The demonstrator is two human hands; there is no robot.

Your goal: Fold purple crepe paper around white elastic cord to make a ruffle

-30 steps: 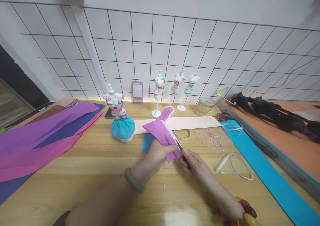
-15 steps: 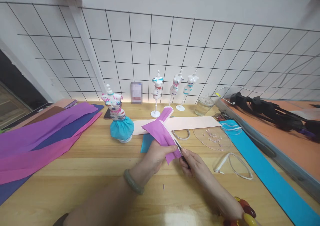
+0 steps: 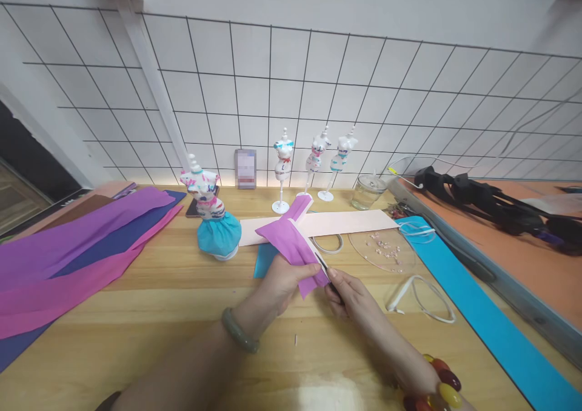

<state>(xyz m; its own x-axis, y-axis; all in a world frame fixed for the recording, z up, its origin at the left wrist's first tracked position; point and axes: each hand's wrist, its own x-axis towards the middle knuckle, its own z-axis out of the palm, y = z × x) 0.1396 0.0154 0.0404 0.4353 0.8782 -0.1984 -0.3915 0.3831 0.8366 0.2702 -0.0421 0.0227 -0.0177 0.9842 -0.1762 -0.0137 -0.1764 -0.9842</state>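
My left hand (image 3: 284, 280) is closed on a strip of purple crepe-like material (image 3: 291, 241) with a white edge, pinching it between thumb and fingers. At that white edge, my right hand (image 3: 348, 293) grips a slim black pointed tool (image 3: 321, 260) that resembles tweezers. Its tip lies along the edge, close to my left thumb; my fingers hide most of the tool. The purple strip bends into a fork and lies partly across a pale pink strip (image 3: 359, 222). A small turquoise piece (image 3: 264, 259) shows beside my left hand.
A small mannequin (image 3: 207, 193) wears a turquoise skirt at left; three more mannequins (image 3: 284, 156) stand behind. A glass jar (image 3: 368, 191), pinkish beads (image 3: 384, 247) on a clear round dish and a white cord (image 3: 400, 296) lie right, beside a long blue strip (image 3: 477, 308). Coloured sheets (image 3: 86, 235) cover the left.
The whole view has shifted slightly, so things appear a little further left. Both hands keep nearly the same hold on the purple strip and the black tool.
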